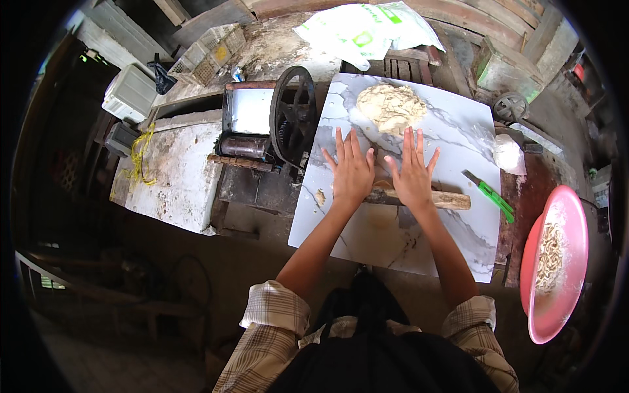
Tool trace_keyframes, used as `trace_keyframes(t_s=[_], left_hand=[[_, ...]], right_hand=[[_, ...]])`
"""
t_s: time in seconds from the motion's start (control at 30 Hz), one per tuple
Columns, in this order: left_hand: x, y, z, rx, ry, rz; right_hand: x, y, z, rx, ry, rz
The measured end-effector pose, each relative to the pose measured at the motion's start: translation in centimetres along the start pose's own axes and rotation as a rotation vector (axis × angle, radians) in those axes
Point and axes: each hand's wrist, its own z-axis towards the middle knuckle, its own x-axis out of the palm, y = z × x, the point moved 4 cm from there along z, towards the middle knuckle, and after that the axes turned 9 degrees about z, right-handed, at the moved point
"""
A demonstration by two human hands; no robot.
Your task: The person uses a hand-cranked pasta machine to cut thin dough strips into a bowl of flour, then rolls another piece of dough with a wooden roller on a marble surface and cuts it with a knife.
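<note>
Both of my hands are over the white marble-patterned board, fingers stretched and spread, palms down. My left hand (pixel 352 171) holds nothing; a small scrap of dough (pixel 320 196) lies to its left. My right hand (pixel 413 175) is likewise bare, just beside it. Beyond my fingertips sits a rough, pale lump of dough (pixel 392 108). A wooden stick (pixel 452 200) lies crosswise under my wrists, partly hidden by them; whether I touch it I cannot tell. To the right rests a green utility knife (pixel 491 195) with its blade out.
A hand-cranked roller machine (pixel 246 145) with a large wheel (pixel 293 116) stands left of the board (pixel 475 252). At right are a pink basin (pixel 571 275) holding flour and pale strips, and a small plastic bag (pixel 508 155). A white sack (pixel 367 33) lies at the back.
</note>
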Motion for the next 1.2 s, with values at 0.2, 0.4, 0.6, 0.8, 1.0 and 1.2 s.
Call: trace_keyframes(t_s=[0.2, 0.4, 0.6, 0.8, 1.0, 1.2], left_hand=[[-0.6, 0.0, -5.8, 0.039, -0.038, 0.083], [-1.2, -0.9, -5.7, 0.083, 0.001, 0.229], [1.0, 0.1, 0.6, 0.001, -0.032, 0.103], [-0.3, -0.8, -7.4, 0.048, 0.035, 0.212], [-0.2, -0.7, -5.9, 0.056, -0.003, 0.265], [1.1, 0.2, -1.4, 0.036, -0.028, 0.186]], right_hand=[[-1.7, 2.2, -4.7, -0.046, 0.101, -0.021], [-1.8, 2.1, -4.9, -0.045, 0.151, -0.061], [1.6, -0.7, 0.1, 0.016, 0.001, 0.004], [-1.6, 2.1, -6.5, -0.098, 0.089, -0.018], [-1.3, 1.8, -5.1, -0.098, 0.111, -0.003], [1.0, 0.4, -1.3, -0.052, 0.035, -0.057]])
